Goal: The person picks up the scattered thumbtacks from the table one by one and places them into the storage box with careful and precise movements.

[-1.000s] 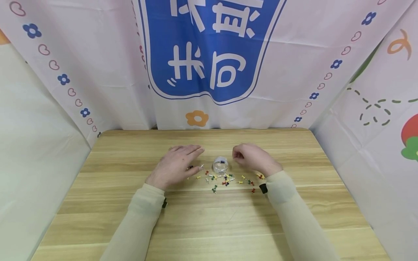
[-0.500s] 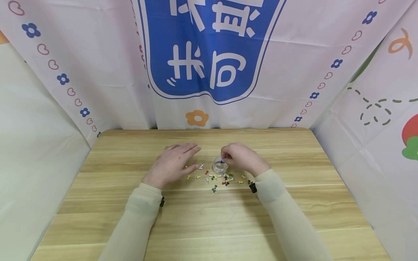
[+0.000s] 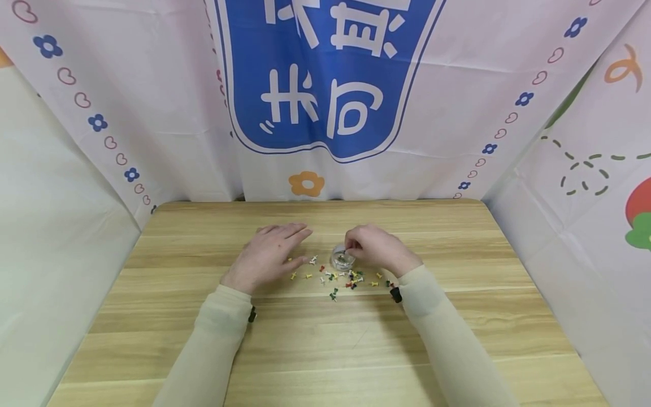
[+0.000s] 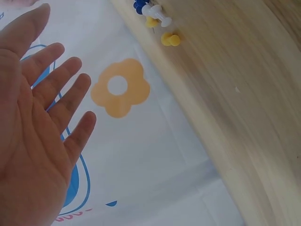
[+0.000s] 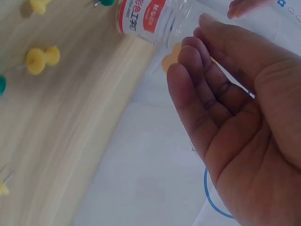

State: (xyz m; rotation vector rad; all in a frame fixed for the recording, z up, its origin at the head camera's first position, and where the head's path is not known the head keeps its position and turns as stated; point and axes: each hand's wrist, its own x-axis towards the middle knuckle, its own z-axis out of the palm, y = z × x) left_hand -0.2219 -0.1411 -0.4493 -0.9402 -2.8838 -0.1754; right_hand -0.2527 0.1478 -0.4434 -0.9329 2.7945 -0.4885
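Fingers of the right hand (image 3: 378, 247) are drawn together with the thumb at the rim of the upright jar (image 5: 153, 19); whether they pinch anything cannot be told. Left hand (image 3: 265, 255): fingers straight, slightly spread, left of the jar. Pins (image 5: 37, 61) lie loose left, right and to the near side of the jar. Expect each light and stiff; grip the waisted head, avoiding the point. The jar looks rigid, probably slippery; hold its wall. Table (image 3: 315, 356): flat, wood-grained. Cloth (image 3: 178, 158) hangs beyond the jar and on both sides.
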